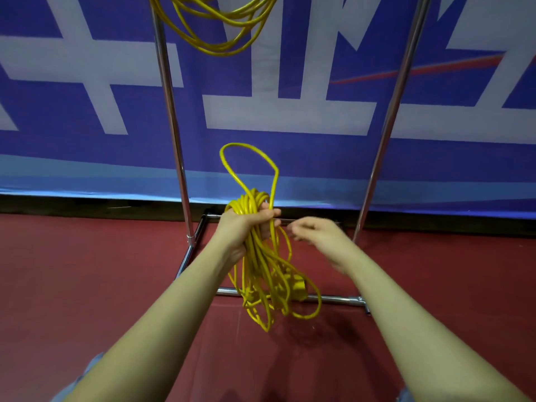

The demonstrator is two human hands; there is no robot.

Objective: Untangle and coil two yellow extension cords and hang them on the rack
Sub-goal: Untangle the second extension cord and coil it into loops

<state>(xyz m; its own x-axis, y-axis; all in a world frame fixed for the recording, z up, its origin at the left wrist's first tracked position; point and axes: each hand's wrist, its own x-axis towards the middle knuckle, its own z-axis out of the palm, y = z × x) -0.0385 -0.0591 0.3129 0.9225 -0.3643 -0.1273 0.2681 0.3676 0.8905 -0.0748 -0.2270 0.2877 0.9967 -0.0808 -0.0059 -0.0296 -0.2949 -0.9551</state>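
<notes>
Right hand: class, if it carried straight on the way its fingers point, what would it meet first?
Probably the coiled yellow cord gripped by the left hand; the right hand is blurred, so depth is uncertain.

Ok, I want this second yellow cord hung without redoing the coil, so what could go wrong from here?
1. Only the left hand grips the coiled yellow extension cord; the blurred right hand holds nothing, so the loose lower loops could slip and unravel.
2. The single loop sticking up above the fist may pull out.
3. Lifted carelessly, the dangling loops might snag the chrome metal rack or tangle with the hung yellow cord.
</notes>
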